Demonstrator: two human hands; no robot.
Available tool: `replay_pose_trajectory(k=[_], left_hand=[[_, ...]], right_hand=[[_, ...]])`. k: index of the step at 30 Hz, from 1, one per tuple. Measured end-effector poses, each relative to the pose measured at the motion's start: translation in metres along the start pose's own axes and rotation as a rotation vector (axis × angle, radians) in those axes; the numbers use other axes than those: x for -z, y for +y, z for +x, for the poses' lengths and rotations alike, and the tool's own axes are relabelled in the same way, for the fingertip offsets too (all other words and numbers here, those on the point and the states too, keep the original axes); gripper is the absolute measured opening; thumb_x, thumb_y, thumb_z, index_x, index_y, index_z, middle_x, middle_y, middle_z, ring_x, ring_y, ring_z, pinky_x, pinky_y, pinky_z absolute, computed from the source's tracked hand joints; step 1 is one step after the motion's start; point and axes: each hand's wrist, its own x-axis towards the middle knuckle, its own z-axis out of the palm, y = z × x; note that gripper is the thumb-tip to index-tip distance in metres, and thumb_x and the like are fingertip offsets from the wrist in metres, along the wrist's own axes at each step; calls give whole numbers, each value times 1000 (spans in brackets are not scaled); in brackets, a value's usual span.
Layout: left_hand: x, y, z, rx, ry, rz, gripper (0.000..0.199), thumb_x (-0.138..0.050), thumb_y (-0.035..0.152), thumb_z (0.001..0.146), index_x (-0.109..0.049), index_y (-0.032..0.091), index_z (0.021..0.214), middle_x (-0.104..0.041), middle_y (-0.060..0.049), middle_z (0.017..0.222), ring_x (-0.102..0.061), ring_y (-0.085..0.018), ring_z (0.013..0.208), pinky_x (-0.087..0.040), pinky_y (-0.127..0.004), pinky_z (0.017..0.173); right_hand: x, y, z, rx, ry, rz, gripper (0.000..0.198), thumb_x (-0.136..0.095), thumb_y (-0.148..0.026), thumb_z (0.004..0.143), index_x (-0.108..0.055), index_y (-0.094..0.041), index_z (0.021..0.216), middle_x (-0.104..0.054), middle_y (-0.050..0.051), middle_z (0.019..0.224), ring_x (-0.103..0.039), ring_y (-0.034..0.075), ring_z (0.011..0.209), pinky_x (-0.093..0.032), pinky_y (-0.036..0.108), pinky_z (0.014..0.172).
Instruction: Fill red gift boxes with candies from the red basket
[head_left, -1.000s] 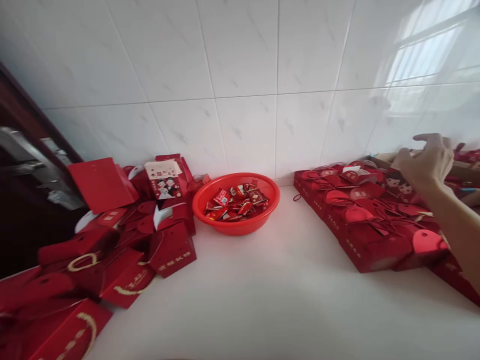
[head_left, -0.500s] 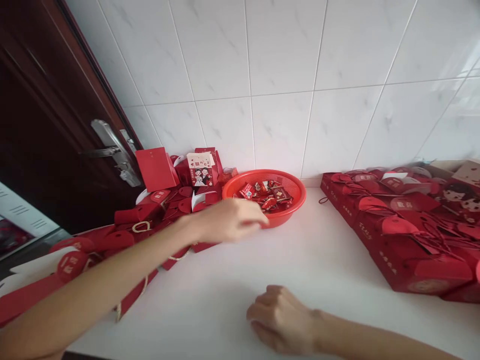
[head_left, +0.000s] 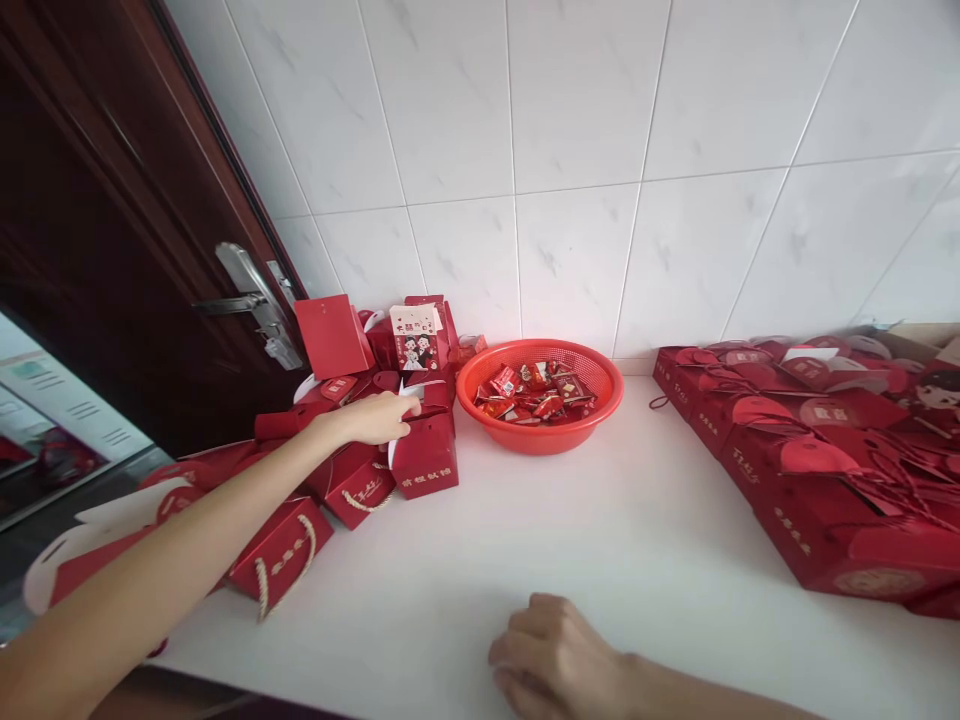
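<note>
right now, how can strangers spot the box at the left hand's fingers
From the red basket by the wall, look just left, slightly nearer you. The red box has gold lettering but no rope across its front, unlike the roped box beside it.

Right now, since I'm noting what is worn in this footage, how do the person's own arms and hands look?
The bare, ungloved left hand and bare, ungloved right hand join a sleeveless left forearm and sleeveless right forearm. Small rings can't be judged.
</note>
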Motion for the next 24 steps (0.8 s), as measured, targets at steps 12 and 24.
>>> replay_pose_trajectory(k=[12, 24], left_hand=[[-11, 103, -3, -382, -212, 5, 37, -44, 13, 91, -79, 25, 97, -77, -1, 96, -69, -18, 86, -45, -26, 74], [-66, 135, 21, -295, 50, -245, 23, -56, 34, 89, -77, 23, 92, -76, -3, 90, -69, -22, 86, -50, -28, 74]], right_hand=[[70, 39, 19, -317, 426, -126, 38, -44, -28, 103, -53, -29, 139, -47, 15, 147, -57, 27, 126, -53, 48, 101], [96, 28, 14, -322, 431, 12, 21, -61, -37, 95, -74, -25, 105, -45, 13, 154, -50, 32, 137, -46, 51, 109]])
